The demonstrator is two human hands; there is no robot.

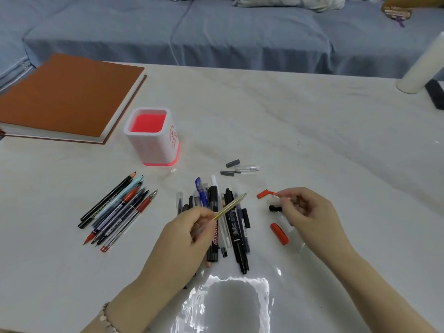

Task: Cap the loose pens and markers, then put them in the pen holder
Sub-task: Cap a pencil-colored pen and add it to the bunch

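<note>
Left hand (pixel 189 234) is over the middle pile, fingers (pixel 204 216) closed on a thin yellow pen (pixel 230 206) w/ its tip aimed up and to the right, uncapped. Right hand (pixel 310 212) hovers to the right of the pile, fingers (pixel 287 200) pinched on a clear cap w/ red end (pixel 266 194); cap and pen tip are near but apart.

Middle pile (pixel 223 224) lies on the tabletop (pixel 312 131): black markers, a blue pen, a white-tipped one, some grey/clear ones, roughly parallel and overlapping. Just under the right hand sit a small black cap (pixel 275 208) and, nearer the person, a red cap (pixel 280 233), apart from each other.

Left of the pile, well apart, a second bunch of pens and pencils (pixel 117 212) lies fanned diagonally: black, teal, red-tipped.

Pen holder (pixel 152 137), white w/ pink-red inside and base, stands upright beyond both bunches, nothing visible in it. A brown-covered book (pixel 67 97) lies left of it. Beyond the pile: grey caps (pixel 232 168) and a clear tube (pixel 247 167), close together.

White cylinder (pixel 422 66) at far right edge. Blue-covered sofa (pixel 216 32) behind the tabletop. Bracelet (pixel 107 318) on the left wrist.
</note>
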